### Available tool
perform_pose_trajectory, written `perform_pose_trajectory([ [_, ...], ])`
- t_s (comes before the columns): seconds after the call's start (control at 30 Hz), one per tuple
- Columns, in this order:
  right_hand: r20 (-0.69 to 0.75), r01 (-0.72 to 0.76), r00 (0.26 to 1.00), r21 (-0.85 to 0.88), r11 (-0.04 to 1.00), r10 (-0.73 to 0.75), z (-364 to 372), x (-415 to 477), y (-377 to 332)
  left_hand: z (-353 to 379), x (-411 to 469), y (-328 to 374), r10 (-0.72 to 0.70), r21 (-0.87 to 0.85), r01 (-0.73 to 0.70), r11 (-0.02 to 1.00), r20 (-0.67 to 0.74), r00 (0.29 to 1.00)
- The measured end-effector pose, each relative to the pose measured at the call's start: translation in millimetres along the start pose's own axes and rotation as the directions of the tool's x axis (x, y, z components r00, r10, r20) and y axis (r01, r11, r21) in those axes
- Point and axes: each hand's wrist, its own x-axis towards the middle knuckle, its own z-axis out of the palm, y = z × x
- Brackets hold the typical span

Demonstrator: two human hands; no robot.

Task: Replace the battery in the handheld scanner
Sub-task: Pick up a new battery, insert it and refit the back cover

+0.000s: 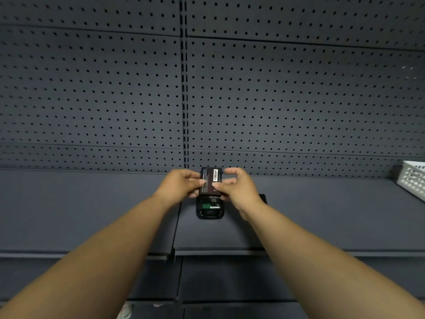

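Observation:
A black handheld scanner (pixel 210 210) lies back-up on the dark grey shelf (pixel 92 210), its battery bay uncovered and a green circuit board showing inside. Over its far end I hold a dark flat battery (pixel 210 180) with a white barcode label, tilted up. My left hand (pixel 178 184) pinches the battery's left edge. My right hand (pixel 236 187) grips its right edge with thumb on top. A flat black piece (pixel 263 198) lies on the shelf just behind my right wrist, mostly hidden; I cannot tell what it is.
A dark pegboard wall (pixel 276 100) rises behind the shelf. A white perforated basket (pixel 412 178) sits at the far right of the shelf. The shelf's front edge (pixel 218 252) runs below my forearms, with lower shelves beneath.

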Motion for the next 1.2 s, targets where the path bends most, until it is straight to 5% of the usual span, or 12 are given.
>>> perform_pose_trajectory([
  [0.27, -0.026, -0.253, 0.967, -0.033, 0.967, 0.252, 1.7, 5.2, 10.3, 2.8, 1.5, -13.4, -0.25, -0.046, 0.259, 0.965, 0.155, 0.956],
  [0.57, -0.026, -0.28, 0.96, -0.048, 0.959, 0.279, 0.5, 9.3, 15.6, -2.2, 5.9, -14.1, -0.239, -0.027, 0.248, 0.968, 0.188, 0.953],
  [0.73, 0.092, -0.29, 0.951, -0.074, 0.954, 0.296, -4.8, 7.5, 7.7, -6.2, 8.5, -14.8, -0.205, 0.133, 0.178, 0.975, 0.231, 0.951],
  [0.9, 0.057, -0.268, 0.959, -0.133, 0.954, 0.277, -0.8, 9.8, 10.7, -8.5, 12.1, -17.6, -0.14, 0.378, 0.048, 0.925, 0.22, 0.965],
  [1.2, 0.036, -0.04, 0.995, -0.692, 0.721, 0.09, 0.9, 9.7, 14.1, -5.0, 14.5, -24.5, -0.021, 0.684, -0.183, 0.706, 0.279, 0.96],
])
